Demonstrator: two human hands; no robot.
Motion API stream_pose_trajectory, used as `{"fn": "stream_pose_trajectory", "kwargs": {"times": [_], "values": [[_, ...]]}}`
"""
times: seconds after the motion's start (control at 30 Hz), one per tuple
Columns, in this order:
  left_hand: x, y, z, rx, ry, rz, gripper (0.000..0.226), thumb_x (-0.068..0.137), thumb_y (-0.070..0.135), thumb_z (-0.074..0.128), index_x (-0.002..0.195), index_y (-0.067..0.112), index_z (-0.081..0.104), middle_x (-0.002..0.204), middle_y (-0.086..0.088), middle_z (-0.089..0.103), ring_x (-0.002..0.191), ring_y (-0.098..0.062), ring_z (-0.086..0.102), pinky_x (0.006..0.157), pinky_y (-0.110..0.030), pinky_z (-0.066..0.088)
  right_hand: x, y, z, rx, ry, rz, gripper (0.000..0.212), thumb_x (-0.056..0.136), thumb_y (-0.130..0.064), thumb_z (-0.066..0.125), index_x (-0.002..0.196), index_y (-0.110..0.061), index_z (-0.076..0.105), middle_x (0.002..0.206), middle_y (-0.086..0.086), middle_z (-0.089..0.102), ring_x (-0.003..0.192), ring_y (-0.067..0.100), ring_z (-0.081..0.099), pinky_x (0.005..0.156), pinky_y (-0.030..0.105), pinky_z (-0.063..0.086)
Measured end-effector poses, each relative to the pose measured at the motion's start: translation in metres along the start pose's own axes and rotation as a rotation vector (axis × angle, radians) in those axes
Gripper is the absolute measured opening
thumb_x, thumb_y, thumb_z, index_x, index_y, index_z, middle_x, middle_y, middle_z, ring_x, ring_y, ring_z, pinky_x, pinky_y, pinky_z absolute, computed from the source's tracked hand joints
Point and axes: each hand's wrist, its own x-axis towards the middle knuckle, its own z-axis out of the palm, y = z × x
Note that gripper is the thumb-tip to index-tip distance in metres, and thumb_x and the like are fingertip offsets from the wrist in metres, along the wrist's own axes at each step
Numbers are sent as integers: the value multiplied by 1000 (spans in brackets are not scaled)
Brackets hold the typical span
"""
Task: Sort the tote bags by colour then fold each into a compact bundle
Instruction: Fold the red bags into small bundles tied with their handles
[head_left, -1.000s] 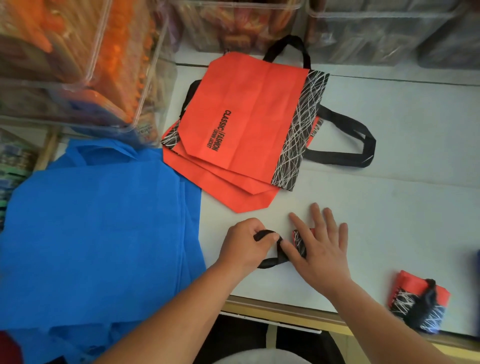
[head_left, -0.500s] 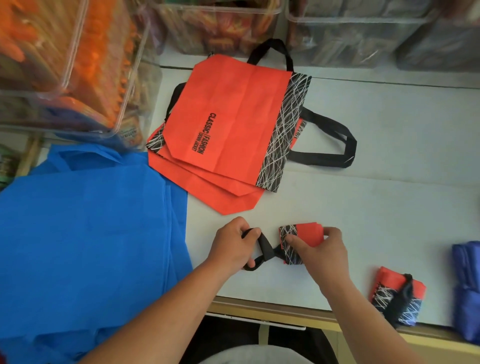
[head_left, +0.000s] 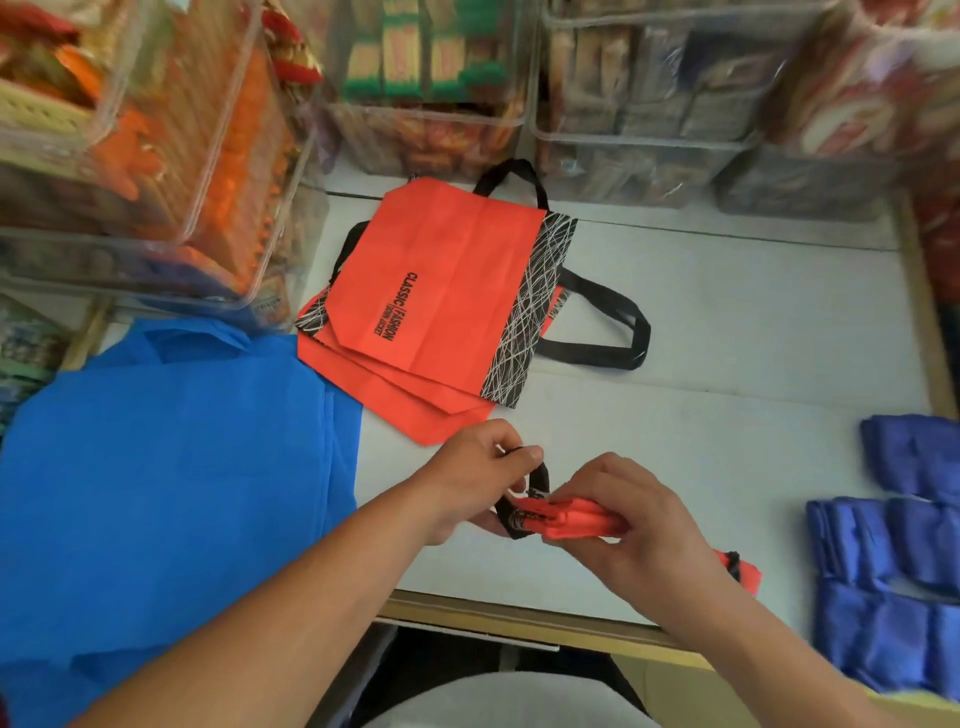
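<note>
The folded orange bundle (head_left: 576, 522) you hold is matt, fibrous cloth, and its black strap (head_left: 542, 475) is a smoother woven band. The flat orange totes (head_left: 441, 291) and blue totes (head_left: 171, 467) show the same dull cloth. Your bench (head_left: 727, 338) is matt white with wood edging (head_left: 519, 616). The bins (head_left: 218, 171) are glossy clear plastic.

White table top (head_left: 727, 322) viewed from above, thin seam (head_left: 727, 235) run across near back. Tan wood trim (head_left: 519, 614) fitted along front edge & right side. Clear plastic bins (head_left: 639, 130) stacked at back & left, filled w/ blurred packets: orange, green, brown. Top lit by soft, even light.
</note>
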Motion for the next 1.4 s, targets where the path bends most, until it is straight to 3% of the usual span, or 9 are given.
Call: {"fn": "stream_pose_trajectory", "kwargs": {"times": [0.17,0.37,0.6,0.73,0.87,1.0,1.17,1.23,1.4], "values": [[-39,30,37,22,-30,177,21,102,27,63,99,6,59,88,-2,65,75,-26,71,63,-42,63,-9,7,-36,-23,109,24,21,79,-38,87,95,-33,74,89,-15,63,83,13,63,68,27,50],[-71,47,92,21,-5,219,19,106,31,55,99,14,62,84,-9,66,72,-23,68,79,-49,64,-28,5,-68,-140,84,-128,21,80,-39,80,99,-32,76,89,-16,55,79,5,57,64,18,43],[-97,60,130,-40,76,298,25,107,36,49,108,23,70,110,-6,70,89,-8,69,83,-40,64,-52,-8,-91,183,186,-80,42,77,-5,85,101,-20,55,110,-1,55,96,22,61,72,34,54],[-106,66,141,-62,104,340,24,106,36,50,109,27,72,122,2,65,102,-12,70,85,-39,63,-60,-18,-102,288,165,-8,33,79,8,80,92,-12,57,142,-15,49,124,5,58,81,17,52],[-113,67,144,1,133,418,26,106,29,52,106,34,77,125,3,56,105,-10,67,83,-37,63,-56,-17,-107,268,84,-7,35,83,5,78,88,-22,56,114,-24,69,94,9,70,74,17,51],[-111,66,142,-166,344,459,16,98,19,66,110,27,74,122,-1,64,109,-9,67,78,-41,65,-55,-15,-107,278,134,86,27,88,-2,76,95,-22,58,98,-21,70,84,7,70,74,28,55],[-115,48,153,-213,327,344,35,83,48,78,99,17,72,90,2,77,93,-16,74,91,-43,61,-49,-16,-106,275,225,24,27,80,-9,86,91,-20,64,85,-6,71,74,19,71,64,27,54],[-116,43,159,-233,346,359,37,80,46,83,98,16,73,89,2,78,91,-13,74,91,-38,60,-48,-16,-106,176,242,-27,27,80,-14,87,88,-25,63,80,-4,68,70,18,66,60,26,51],[-114,44,155,-378,302,351,34,81,28,87,105,10,72,98,-12,77,96,-24,75,93,-41,60,-54,-16,-110,224,102,14,24,86,-38,68,99,-30,51,83,2,67,73,30,68,63,54,56]]}}
